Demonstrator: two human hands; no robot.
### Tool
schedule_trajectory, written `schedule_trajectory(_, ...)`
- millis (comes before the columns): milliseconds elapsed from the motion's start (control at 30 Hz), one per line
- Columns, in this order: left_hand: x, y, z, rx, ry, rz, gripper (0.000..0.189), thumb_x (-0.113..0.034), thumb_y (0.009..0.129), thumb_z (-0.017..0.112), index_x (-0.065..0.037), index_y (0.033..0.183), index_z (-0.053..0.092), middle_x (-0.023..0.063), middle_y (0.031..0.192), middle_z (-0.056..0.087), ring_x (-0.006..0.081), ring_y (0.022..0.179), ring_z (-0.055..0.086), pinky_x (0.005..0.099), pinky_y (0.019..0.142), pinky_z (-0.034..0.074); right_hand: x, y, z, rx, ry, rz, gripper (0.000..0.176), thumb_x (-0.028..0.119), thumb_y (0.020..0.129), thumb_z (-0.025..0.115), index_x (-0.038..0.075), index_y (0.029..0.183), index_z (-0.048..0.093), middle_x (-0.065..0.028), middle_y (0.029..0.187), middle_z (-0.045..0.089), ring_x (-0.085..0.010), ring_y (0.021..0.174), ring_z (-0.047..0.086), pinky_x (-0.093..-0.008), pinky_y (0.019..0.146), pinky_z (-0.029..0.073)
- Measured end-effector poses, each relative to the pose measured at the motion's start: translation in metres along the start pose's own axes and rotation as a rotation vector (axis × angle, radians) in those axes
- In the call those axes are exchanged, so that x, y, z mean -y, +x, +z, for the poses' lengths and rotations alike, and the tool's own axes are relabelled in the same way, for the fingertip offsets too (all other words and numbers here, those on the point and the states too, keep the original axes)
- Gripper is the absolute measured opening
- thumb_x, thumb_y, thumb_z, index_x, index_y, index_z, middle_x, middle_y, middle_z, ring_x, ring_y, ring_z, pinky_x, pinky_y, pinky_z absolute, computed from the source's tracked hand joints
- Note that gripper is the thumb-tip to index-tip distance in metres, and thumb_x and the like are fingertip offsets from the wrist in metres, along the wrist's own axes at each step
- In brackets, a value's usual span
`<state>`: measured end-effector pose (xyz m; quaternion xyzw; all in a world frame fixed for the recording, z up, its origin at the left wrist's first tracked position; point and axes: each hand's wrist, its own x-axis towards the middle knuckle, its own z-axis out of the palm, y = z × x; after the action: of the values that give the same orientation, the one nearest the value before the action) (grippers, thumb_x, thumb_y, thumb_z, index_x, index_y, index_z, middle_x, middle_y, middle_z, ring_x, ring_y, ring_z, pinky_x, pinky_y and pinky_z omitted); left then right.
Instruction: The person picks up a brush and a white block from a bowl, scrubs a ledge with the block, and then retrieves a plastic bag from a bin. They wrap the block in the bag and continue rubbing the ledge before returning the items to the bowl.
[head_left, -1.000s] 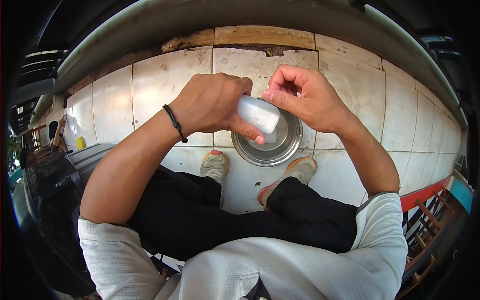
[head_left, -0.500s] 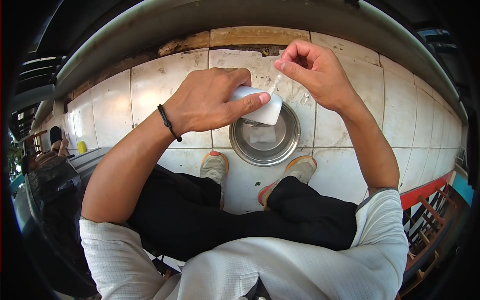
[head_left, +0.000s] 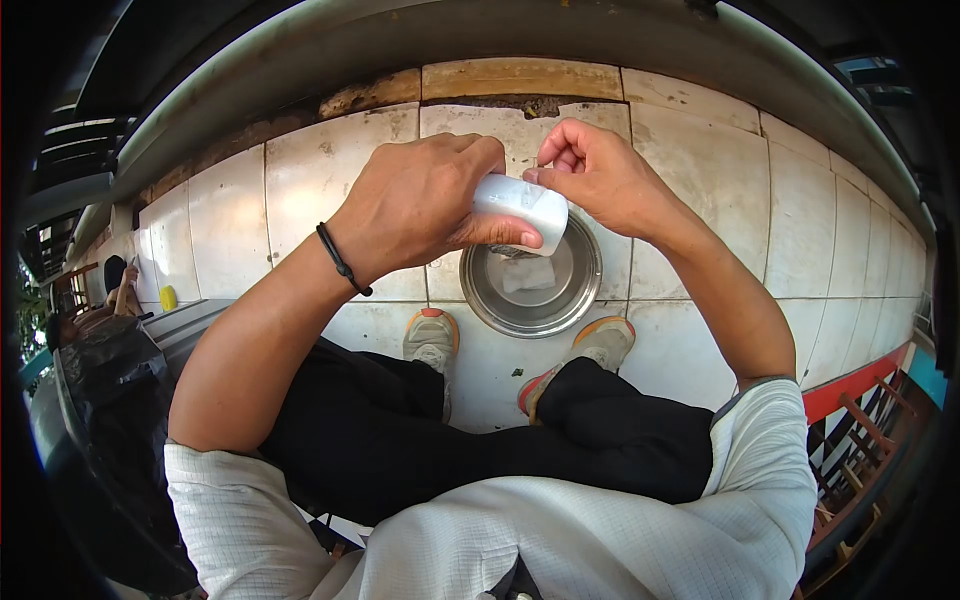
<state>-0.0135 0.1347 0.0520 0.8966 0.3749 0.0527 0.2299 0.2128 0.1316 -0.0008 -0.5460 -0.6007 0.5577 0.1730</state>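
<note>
My left hand is wrapped round a smooth white block with rounded corners, its thumb along the near side. At the block's upper edge, my right hand is closed in a pinch of thumb and fingers. A clear, shiny strip of plastic lies over the block's top by these fingertips; its end is hidden at the pinch. Below the block stands a round metal bowl on the floor. Inside it lies a pale, flat, squarish piece; its kind I cannot make out.
The floor has white tiles with dirty joints. My two shoes stand just before the bowl. A yellow object and another person's arm are at the far left. At the right stands a red-edged wooden rack.
My right hand has moved down and left to the block, and the clear strip once stretched between them now lies over the block. My left hand has turned the block slightly.
</note>
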Motion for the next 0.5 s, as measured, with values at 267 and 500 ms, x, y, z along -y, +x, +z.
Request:
schedule_trajectory(267,-0.012,0.0,-0.01,0.123,-0.141,-0.112,0.063,-0.063,0.077,0.068,-0.003,0.094,0.058,0.0171,0.081,0.063,0.0354,0.073,0.063,0.0425,0.064,0.049,0.003,0.001,-0.012,-0.242,-0.02,-0.136,0.036,0.026,0.078,0.08,0.005,0.096,0.058,-0.0017,0.078,0.058,-0.0109,0.071,0.052,-0.0283,0.065,0.045)
schedule_trajectory(500,-0.01,-0.004,-0.017,0.103,-0.182,-0.03,0.042,-0.027,0.066,0.061,-0.003,0.1,0.054,0.0199,0.081,0.062,0.0367,0.069,0.06,0.0428,0.062,0.047,0.017,-0.014,-0.018,-0.081,0.015,-0.285,0.013,0.01,0.078,0.067,0.005,0.089,0.065,-0.0018,0.086,0.061,-0.0113,0.072,0.054,-0.0287,0.063,0.045)
